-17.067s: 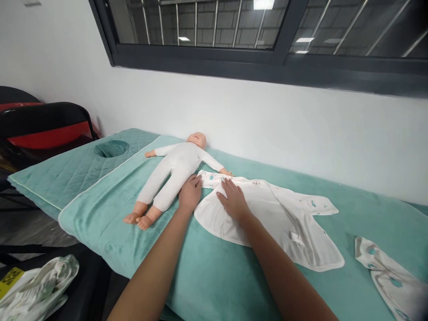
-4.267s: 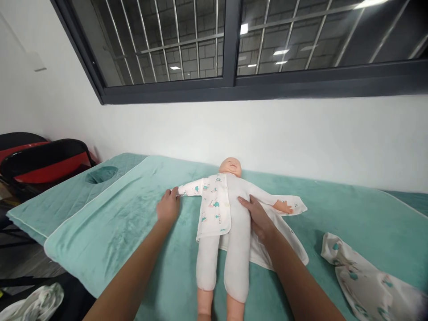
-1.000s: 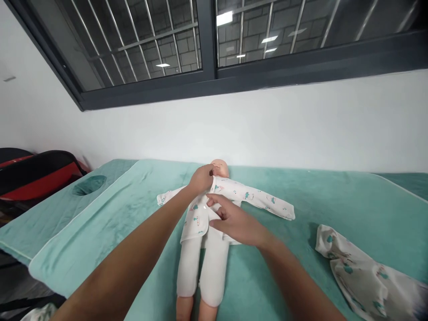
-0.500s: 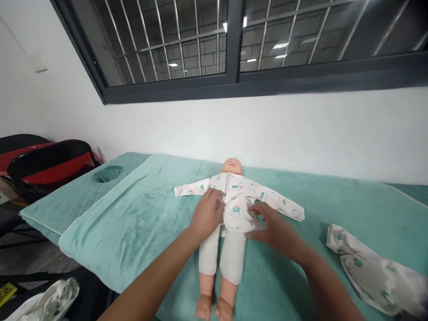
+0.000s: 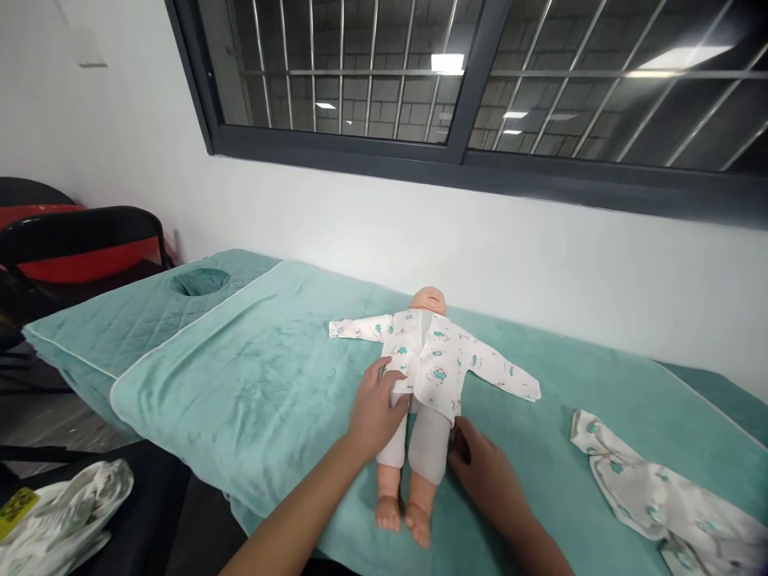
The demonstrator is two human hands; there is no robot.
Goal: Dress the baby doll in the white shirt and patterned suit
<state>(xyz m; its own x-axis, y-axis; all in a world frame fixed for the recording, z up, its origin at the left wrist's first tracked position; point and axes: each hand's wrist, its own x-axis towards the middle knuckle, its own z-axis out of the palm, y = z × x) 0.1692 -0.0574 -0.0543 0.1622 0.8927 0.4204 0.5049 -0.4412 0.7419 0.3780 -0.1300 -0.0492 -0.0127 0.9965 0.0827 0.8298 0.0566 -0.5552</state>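
Observation:
A baby doll (image 5: pixel 429 301) lies on its back, its arms inside the long sleeves of a white baby shirt (image 5: pixel 441 360) with small teal prints. The shirt's front is spread flat over the trunk, and white padding (image 5: pixel 427 448) covers the upper legs. My left hand (image 5: pixel 373 412) is closed on the lower edge of the shirt at the doll's left-hand side of the picture. At the opposite lower corner, my right hand (image 5: pixel 485 472) pinches the hem between thumb and fingers. The doll's bare feet (image 5: pixel 389 514) point toward me.
A teal plush cover (image 5: pixel 252 384) lies over the bed, which has a round hole (image 5: pixel 200 282) at its left end. Printed white baby clothing (image 5: pixel 654 488) lies at right. Folded cloths (image 5: pixel 72 512) rest on a black chair at lower left. Behind is a wall with a barred window (image 5: pixel 384 72).
The shirt's front panel, folded and bunched before, now lies smoothed down over the trunk. My right hand has moved down to the hem corner. The view has tilted and shifted.

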